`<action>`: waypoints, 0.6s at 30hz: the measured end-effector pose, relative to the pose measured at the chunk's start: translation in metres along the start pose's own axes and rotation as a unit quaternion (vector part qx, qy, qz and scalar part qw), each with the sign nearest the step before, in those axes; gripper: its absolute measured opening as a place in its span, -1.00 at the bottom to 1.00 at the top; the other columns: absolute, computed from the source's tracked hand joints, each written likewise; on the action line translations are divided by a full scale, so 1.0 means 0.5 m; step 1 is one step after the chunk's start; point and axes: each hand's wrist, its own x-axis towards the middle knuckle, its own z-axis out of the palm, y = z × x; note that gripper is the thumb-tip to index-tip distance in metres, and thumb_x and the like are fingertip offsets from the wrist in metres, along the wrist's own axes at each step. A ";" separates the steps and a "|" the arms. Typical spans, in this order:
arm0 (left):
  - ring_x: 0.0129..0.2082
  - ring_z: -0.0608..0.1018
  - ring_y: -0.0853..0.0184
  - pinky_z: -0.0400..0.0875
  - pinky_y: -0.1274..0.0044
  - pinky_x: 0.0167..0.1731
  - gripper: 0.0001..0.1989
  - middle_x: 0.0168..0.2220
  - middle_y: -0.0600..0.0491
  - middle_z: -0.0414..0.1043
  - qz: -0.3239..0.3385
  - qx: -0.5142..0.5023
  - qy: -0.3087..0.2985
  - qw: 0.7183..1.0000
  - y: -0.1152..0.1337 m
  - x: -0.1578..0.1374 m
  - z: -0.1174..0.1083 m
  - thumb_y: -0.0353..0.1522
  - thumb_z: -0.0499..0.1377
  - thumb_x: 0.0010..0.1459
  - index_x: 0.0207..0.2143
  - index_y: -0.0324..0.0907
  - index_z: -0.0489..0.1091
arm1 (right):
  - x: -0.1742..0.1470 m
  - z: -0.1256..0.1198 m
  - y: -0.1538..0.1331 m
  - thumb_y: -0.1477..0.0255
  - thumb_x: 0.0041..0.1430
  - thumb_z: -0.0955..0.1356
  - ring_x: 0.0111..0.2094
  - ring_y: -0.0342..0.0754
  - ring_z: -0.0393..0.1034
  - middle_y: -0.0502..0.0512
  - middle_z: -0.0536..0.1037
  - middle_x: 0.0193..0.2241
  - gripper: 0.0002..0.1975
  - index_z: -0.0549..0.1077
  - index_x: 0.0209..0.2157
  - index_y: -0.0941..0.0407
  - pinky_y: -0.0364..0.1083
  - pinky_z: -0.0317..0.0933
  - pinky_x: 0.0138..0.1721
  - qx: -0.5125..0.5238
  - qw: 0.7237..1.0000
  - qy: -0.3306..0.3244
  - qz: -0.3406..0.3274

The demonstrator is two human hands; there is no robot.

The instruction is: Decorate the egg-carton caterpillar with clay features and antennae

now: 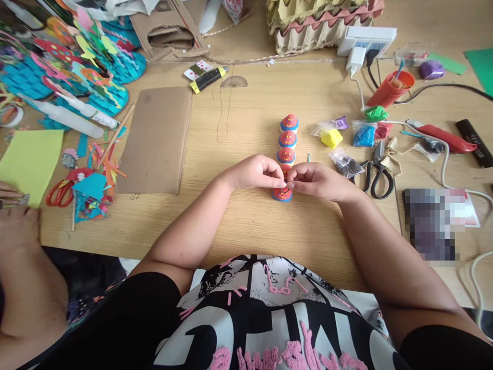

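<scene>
A row of several small clay figures (287,139) runs away from me on the table, each with a red smiling face and a blue rim. Over the near end of the row, my left hand (260,172) and my right hand (321,180) meet fingertip to fingertip, each in a pinch. Between the fingertips is a tiny pale bit, too small to name. Directly under them sits the nearest clay figure (283,194), and the figure just behind is partly covered by my fingers. Bags of soft clay, yellow (332,138) and black (346,163), lie beyond my right hand.
Black-handled scissors (379,174), blue clay (364,134) and a red cup (392,87) stand at right, with cables from a power strip (367,41). Cardboard (156,139) and paper scraps (92,190) lie left. Another person's hand (15,210) is at the far left.
</scene>
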 end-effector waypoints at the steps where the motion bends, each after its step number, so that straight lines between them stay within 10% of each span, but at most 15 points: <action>1: -0.31 0.62 0.34 0.48 0.50 -0.17 -0.71 -0.42 0.01 0.63 -0.002 0.004 0.000 1.000 0.001 0.000 0.000 -0.17 0.45 0.09 -0.45 -0.23 0.62 | 0.000 0.000 0.001 0.12 0.16 0.54 -0.44 -0.18 0.27 -0.04 0.47 -0.47 -0.61 0.45 -0.37 0.13 -0.14 0.13 -0.40 -0.003 1.000 0.001 0.000; 18: -0.31 0.62 0.34 0.50 0.52 -0.18 -0.79 -0.40 0.03 0.63 -0.021 0.020 0.035 0.999 0.000 0.001 0.003 -0.26 0.47 0.01 -0.43 -0.23 0.61 | 0.002 0.001 0.006 0.09 0.12 0.56 -0.48 -0.21 0.19 -0.09 0.41 -0.51 -0.58 0.44 -0.38 0.13 -0.14 0.05 -0.44 -0.020 1.000 0.021 0.013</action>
